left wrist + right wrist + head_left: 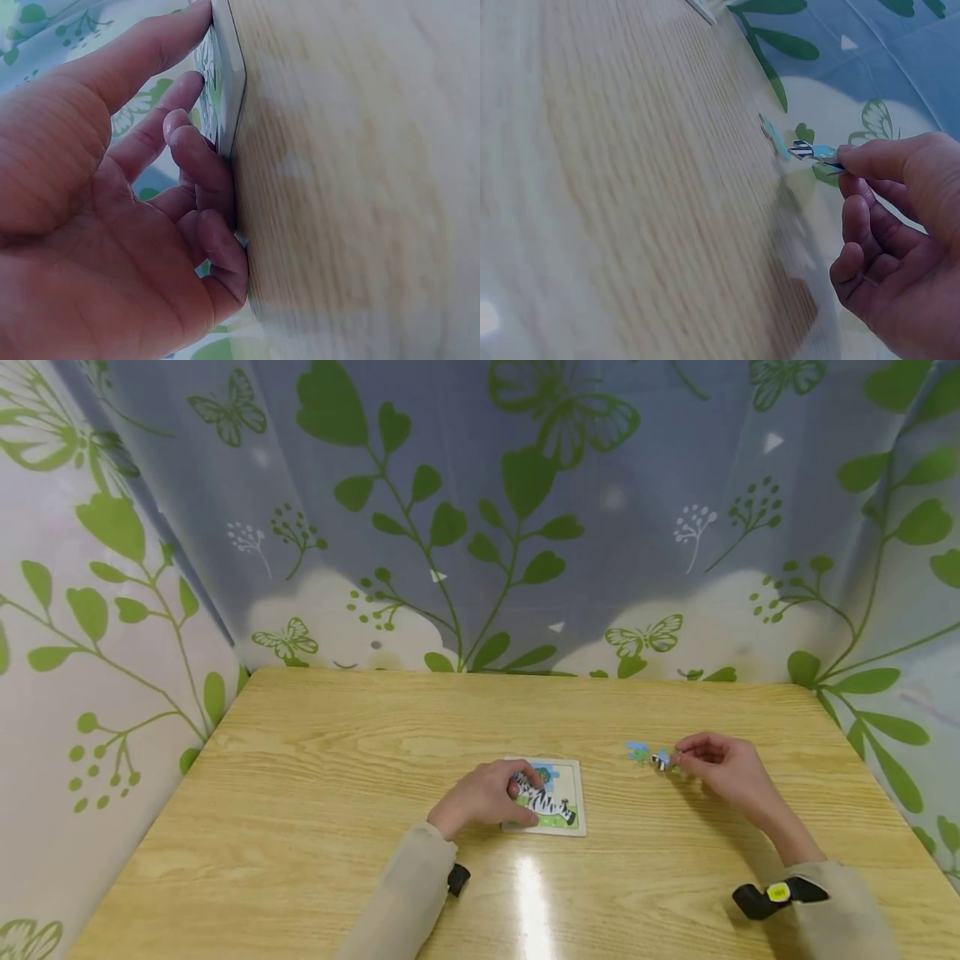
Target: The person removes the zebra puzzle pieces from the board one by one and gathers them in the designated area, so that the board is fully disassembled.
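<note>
A square zebra jigsaw puzzle board (pixel 581 797) lies flat on the table. My left hand (pixel 489 795) rests at its left side, thumb and index finger spread over the picture; the left wrist view shows the looser fingers against the board's edge (pixel 234 82). On the right, my right hand (pixel 726 770) pinches a small puzzle piece (pixel 661 761) between thumb and fingertips, above the tabletop. Blue with black-and-white stripes shows on this piece (pixel 804 150) in the right wrist view. Another blue-and-green puzzle piece (pixel 638 752) lies on the table just left of it.
The wooden table (pixel 337 752) meets a leaf-and-butterfly patterned cloth (pixel 465 527) at the back, with similar cloth at both sides. Dark wrist straps (pixel 757 900) sit at the sleeves. A bright reflection falls on the table's near part.
</note>
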